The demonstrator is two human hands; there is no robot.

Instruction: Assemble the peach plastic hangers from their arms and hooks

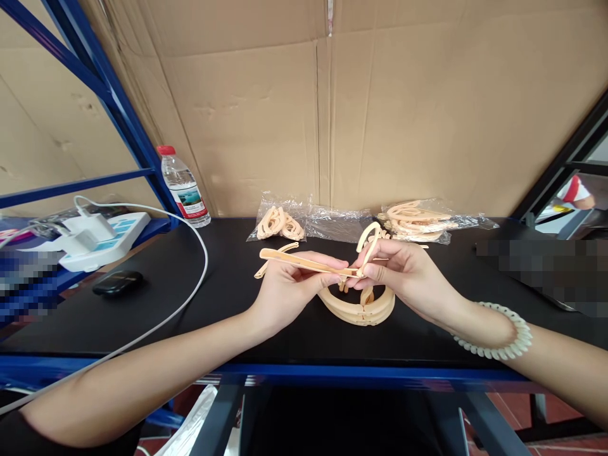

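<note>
My left hand (289, 285) is closed in a pinch on a long flat beige plastic strip (294, 258) that points left. My right hand (403, 275) is closed on a curved beige hook piece (369, 237), whose lower end meets the strip's right end between my fingertips. Both hands hover just above the black table (190, 304). Under them lie curved beige plastic arcs (361, 307). A pale beaded bracelet (498, 332) circles my right wrist.
Two clear bags of beige parts (280, 221) (420, 221) lie at the back against a cardboard wall. A water bottle (183, 187) stands back left. On the left are a white power strip (102, 237), a white cable (190, 285) and a black oval object (118, 282).
</note>
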